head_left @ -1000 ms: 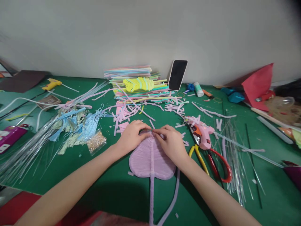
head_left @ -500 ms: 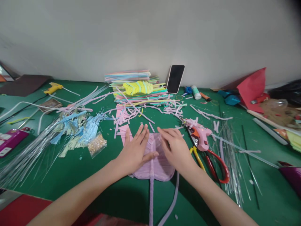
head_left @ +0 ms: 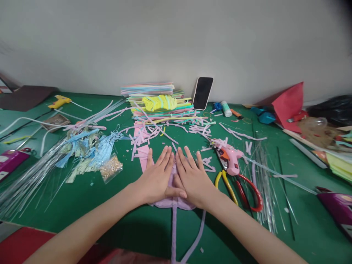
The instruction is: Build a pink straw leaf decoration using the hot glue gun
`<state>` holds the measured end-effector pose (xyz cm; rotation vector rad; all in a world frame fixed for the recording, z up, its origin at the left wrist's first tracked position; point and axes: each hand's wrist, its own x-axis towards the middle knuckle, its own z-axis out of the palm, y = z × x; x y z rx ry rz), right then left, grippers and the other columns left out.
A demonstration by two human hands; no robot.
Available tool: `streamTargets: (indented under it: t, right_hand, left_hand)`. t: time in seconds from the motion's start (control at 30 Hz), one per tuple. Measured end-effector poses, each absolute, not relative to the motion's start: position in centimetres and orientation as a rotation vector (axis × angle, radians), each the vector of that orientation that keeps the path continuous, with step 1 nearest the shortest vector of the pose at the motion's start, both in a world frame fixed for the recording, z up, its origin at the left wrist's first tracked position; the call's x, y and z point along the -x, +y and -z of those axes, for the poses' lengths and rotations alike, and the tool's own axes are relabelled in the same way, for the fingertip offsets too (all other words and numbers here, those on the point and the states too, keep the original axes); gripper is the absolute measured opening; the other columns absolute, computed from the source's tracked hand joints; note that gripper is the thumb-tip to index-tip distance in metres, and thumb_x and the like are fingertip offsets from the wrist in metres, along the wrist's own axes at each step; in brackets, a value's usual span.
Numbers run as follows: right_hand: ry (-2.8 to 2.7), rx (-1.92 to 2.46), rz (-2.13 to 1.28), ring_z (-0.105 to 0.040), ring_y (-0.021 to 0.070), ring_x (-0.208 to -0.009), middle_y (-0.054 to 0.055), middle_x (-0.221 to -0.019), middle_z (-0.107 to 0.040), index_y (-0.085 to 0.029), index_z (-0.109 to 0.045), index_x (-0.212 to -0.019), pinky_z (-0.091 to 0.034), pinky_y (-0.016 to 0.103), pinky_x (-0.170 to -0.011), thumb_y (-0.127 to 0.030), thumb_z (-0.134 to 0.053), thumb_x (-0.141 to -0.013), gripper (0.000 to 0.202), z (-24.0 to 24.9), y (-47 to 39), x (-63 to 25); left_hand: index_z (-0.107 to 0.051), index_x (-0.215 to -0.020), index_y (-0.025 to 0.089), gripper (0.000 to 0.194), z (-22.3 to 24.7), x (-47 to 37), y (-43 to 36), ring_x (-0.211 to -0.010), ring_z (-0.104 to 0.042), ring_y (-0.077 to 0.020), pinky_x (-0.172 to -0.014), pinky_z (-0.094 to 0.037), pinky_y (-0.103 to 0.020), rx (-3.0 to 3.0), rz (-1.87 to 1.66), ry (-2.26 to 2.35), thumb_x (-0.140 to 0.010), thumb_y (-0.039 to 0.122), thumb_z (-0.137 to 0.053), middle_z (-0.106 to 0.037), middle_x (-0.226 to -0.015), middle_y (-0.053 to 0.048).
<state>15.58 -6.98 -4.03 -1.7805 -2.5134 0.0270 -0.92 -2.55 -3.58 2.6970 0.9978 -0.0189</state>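
Lilac leaf (head_left: 162, 204) is lying on the green table (head_left: 134, 227), mostly covered. Right hand (head_left: 194, 184) was curled a moment ago, now it's flat beside the left hand (head_left: 154, 180). Both open, gripping nothing, so probably pressing it flat.

Dim, even light | soft shadow below hands | slight blur | edges stretched
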Motion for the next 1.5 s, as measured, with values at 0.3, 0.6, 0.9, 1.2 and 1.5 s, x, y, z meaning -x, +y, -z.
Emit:
streamTargets:
  t: [0.3,0.6,0.9,1.2,1.5]
  right_hand:
    - [-2.527,1.827,-0.072,-0.006,0.0366,-0.146,0.020,-0.157,-0.017,-0.001,-0.030,-0.148,-0.010,0.061,-0.116,-0.032,-0.030,-0.096,0.061,4.1,-6.8,-14.9]
    - [-2.466,1.779,0.028,-0.012,0.0346,-0.147,0.018,-0.156,-0.020,0.000,-0.034,-0.146,-0.012,0.059,-0.117,-0.032,-0.032,-0.095,0.060,4.9,-7.0,-15.1]
    - [-2.491,1.793,-0.012,-0.013,0.0351,-0.146,0.017,-0.156,-0.023,-0.001,-0.035,-0.146,-0.017,0.057,-0.117,-0.028,-0.034,-0.094,0.059,4.4,-7.2,-15.5]
    - [-2.198,1.821,0.130,-0.017,0.0367,-0.145,0.020,-0.150,-0.038,0.005,-0.046,-0.138,-0.029,0.056,-0.114,-0.022,-0.028,-0.093,0.056,0.6,-7.2,-19.0]
    - [-1.875,1.663,0.103,-0.049,0.0282,-0.124,0.014,-0.126,-0.065,-0.007,-0.065,-0.120,-0.044,0.052,-0.104,-0.028,-0.028,-0.097,0.048,-1.1,-9.9,-20.3]
  left_hand:
    - [-0.015,-0.151,-0.001,0.117,3.1,-0.3,-3.5,-0.147,0.003,-0.0403,-0.108,0.012,-0.069,-2.588,0.061,1.115,-0.074,0.087,-0.022,-0.004,-0.156,-0.028]
    - [-0.011,-0.152,0.001,0.112,2.3,0.3,-3.1,-0.147,0.004,-0.0395,-0.108,0.009,-0.069,-2.532,0.105,1.073,-0.077,0.084,-0.020,-0.001,-0.157,-0.026]
    - [-0.007,-0.152,0.002,0.113,2.8,1.0,-2.9,-0.147,0.009,-0.0377,-0.108,0.012,-0.069,-2.564,0.116,1.012,-0.077,0.085,-0.024,0.002,-0.157,-0.025]
    - [-0.035,-0.147,0.013,0.068,-0.5,4.7,0.8,-0.148,-0.013,-0.0285,-0.118,-0.016,-0.050,-2.355,-0.384,1.250,-0.096,0.057,-0.029,-0.023,-0.159,-0.014]
    - [-0.065,-0.098,0.010,0.051,-1.0,0.4,-0.3,-0.072,-0.069,-0.0279,-0.062,-0.049,-0.036,-2.553,-0.129,1.678,-0.100,0.040,-0.023,-0.070,-0.076,-0.014]
